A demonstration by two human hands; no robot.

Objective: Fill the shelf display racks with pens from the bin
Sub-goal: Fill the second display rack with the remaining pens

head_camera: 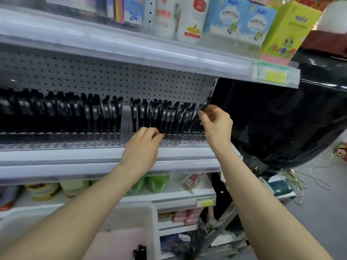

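Pinching one black pen (204, 106) between thumb and fingertips, the right hand (216, 124) sits at the far right end of the display rack (75, 142). From my remote seat I note the pen's long axis is tilted: top end up and to the right, lower end slanting down-left toward the last slot, just beside the racked pens (165, 115). The slot lies below and slightly left of the grip, so I judge the coming move is a tip upright and a push down. The left hand (142, 147) is curled over the rack's clear front lip, fingertips at the bases of the pens near the divider (126, 119); I cannot tell whether it grips anything or only steadies them. The right hand is plainly the nearer one to the gap. Below, the white bin (150, 218) shows a couple of spare pens (139, 251).
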